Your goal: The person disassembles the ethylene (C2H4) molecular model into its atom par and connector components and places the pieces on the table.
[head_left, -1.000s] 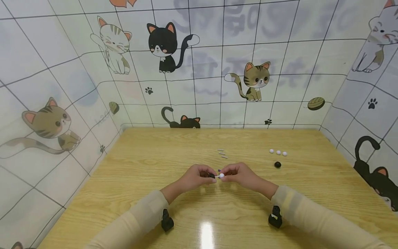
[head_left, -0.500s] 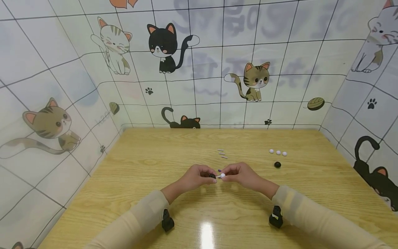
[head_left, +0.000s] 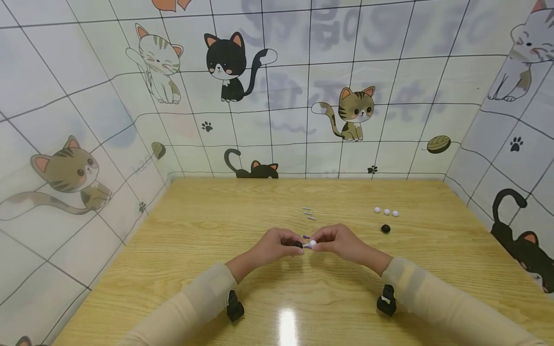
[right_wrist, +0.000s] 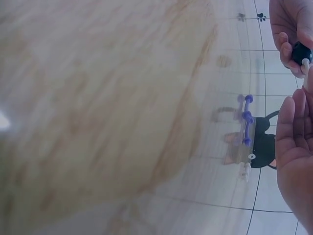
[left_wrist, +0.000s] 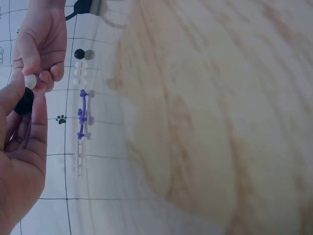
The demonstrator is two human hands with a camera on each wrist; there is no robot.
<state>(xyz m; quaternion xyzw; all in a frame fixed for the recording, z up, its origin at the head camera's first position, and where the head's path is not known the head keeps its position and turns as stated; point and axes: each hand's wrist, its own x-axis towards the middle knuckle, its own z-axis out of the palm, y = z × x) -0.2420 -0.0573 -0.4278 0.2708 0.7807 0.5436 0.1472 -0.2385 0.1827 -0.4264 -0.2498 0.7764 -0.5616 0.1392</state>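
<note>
My left hand [head_left: 279, 244] pinches a black ball [head_left: 297, 244] between thumb and fingers, low over the table. Facing it, my right hand [head_left: 339, 241] pinches a small white ball [head_left: 313, 243] with its thumb and fingertips. A short white peg [right_wrist: 305, 63] spans the small gap from the black ball toward the right fingers. In the left wrist view the white ball [left_wrist: 31, 81] sits right at the black ball [left_wrist: 23, 101]. Just behind the fingertips lie purple connectors [head_left: 306, 237], partly covered by the right hand in the head view.
Three short pale rods [head_left: 308, 213] lie in a stack farther back on the wooden table [head_left: 207, 206]. To the right, three white balls [head_left: 387, 212] sit in a row behind another black ball [head_left: 385, 228]. Cat-printed walls [head_left: 285, 125] enclose the back and sides.
My right hand has drawn slightly to the right with the white ball; the left has followed by a small amount. More of the purple connectors shows now. The other pieces lie as before.
</note>
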